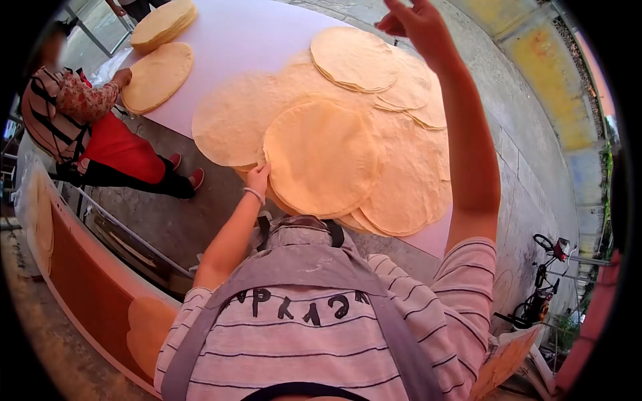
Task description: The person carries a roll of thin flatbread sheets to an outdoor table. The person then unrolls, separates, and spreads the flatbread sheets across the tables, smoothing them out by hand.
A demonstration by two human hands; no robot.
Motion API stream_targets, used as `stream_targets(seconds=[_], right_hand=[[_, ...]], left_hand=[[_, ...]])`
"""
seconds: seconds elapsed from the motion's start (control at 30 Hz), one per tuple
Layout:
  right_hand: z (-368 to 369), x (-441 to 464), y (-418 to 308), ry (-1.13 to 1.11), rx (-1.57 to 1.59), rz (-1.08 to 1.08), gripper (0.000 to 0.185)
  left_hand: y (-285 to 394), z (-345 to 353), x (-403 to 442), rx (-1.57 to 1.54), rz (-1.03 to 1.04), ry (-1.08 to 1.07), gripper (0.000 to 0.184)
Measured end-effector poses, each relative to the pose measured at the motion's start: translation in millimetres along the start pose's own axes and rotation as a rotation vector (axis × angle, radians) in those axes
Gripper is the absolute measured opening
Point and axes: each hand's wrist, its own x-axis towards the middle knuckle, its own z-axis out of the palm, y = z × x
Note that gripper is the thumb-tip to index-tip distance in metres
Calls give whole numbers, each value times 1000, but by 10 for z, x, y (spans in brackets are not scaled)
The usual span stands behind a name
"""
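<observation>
Near the table's front edge lies a stack of large, thin, pale-yellow round flatbreads [321,157]. The fingers of my left hand [258,179] are closed on the left rim of this stack; how many sheets they pinch I cannot tell. My right hand [416,21] is raised at the top right, beyond the table's far edge. Its fingers are spread and nothing shows in them. Another flatbread pile [353,59] sits at the back right. Overlapping single flatbreads [231,127] spread under and around the front stack.
A co-worker [73,120] stands at the left, one hand on a flatbread [158,77] by another pile [162,25]. The white table [251,30] carries everything. A brown board [100,314] is at lower left, and a bicycle [538,287] stands at right.
</observation>
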Motion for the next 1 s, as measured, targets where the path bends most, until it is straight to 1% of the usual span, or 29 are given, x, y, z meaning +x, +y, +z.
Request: stream_targets(seconds=[0.07, 0.1, 0.13, 0.17, 0.2, 0.23, 0.27, 0.3, 0.33, 0.37, 0.4, 0.43, 0.5, 0.63, 0.7, 0.8, 0.9, 1.0], right_hand=[[314, -570, 709, -265, -160, 135, 30], [417, -895, 1133, -339, -224, 174, 33], [568, -1232, 1594, -321, -85, 360, 34], [691, -1612, 1836, -211, 138, 517, 33], [790, -1973, 1945, -74, 285, 718, 33], [902, -2343, 2074, 62, 348, 851, 32], [1005, -2701, 2215, 124, 365, 936, 32], [1141, -3073, 2363, 186, 393, 974, 31], [1233, -3300, 2289, 210, 389, 1089, 28], [1299, -3465, 2267, 206, 444, 1118, 27], [1364, -3627, 2255, 201, 501, 1149, 26], [1407, -3729, 2219, 195, 559, 1179, 26], [1451, -3731, 2214, 303, 600, 1130, 24], [1480, -3396, 2491, 549, 624, 959, 23], [1478, -3162, 2725, 649, 437, 795, 28], [1544, -2773, 2837, 811, 328, 792, 27], [1539, -2586, 2816, 691, 154, 955, 36], [1518, -2545, 2841, 385, 100, 940, 34]], left_hand=[[173, -29, -88, 133, 9, -13, 26], [222, -40, -97, 137, -14, -9, 26], [240, -70, -127, 146, -42, -5, 27], [252, -97, -149, 160, -72, -3, 28], [277, -109, -156, 112, -128, -25, 28], [312, -111, -144, 66, -182, -46, 29], [324, -90, -101, 21, -232, -69, 30], [290, -64, -47, 46, -169, -59, 29], [229, -39, 15, 72, -105, -48, 28], [181, -7, 47, 100, -42, -36, 27], [226, 53, -1, 35, -61, 3, 20], [297, 80, -76, -36, -77, -2, 17], [423, 130, -183, -184, -104, -11, 12], [309, 30, -202, -135, -132, 39, 12], [262, 0, -208, -126, -144, 39, 13], [187, -80, -126, -126, -213, 56, 13], [87, -119, -125, -225, -161, 18, 15], [99, -102, -194, -296, -149, -29, 22]])
